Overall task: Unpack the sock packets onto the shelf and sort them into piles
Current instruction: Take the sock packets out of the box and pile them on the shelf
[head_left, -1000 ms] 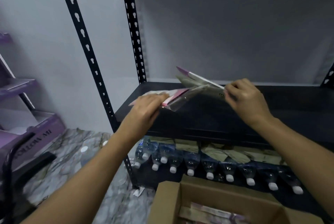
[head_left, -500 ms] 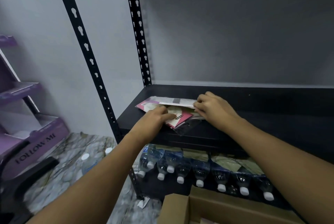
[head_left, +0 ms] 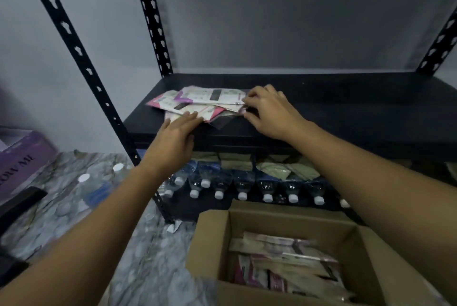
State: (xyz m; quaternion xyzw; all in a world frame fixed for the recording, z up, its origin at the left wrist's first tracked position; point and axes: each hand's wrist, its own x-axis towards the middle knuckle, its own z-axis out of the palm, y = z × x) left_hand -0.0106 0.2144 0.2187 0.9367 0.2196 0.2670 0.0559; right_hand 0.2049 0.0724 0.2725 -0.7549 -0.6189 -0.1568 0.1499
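Several sock packets (head_left: 197, 102), pink and white in clear plastic, lie fanned out on the left part of the black shelf (head_left: 346, 105). My left hand (head_left: 176, 132) lies flat with fingers together, its tips on the near edge of the packets. My right hand (head_left: 268, 110) rests at their right end, fingertips pinching the corner of the packets. An open cardboard box (head_left: 366, 251) stands below at the front, with more sock packets (head_left: 284, 266) inside.
A row of water bottles (head_left: 242, 187) lies on the lower shelf level with white caps facing me. Black perforated uprights (head_left: 74, 41) frame the shelf. A purple display box (head_left: 22, 160) stands on the marbled floor at left, near loose bottles (head_left: 96, 187).
The packets, held in the air between both hands a second ago, now lie spread on the shelf. My left hand has flattened at their near edge and my right hand holds their right end.
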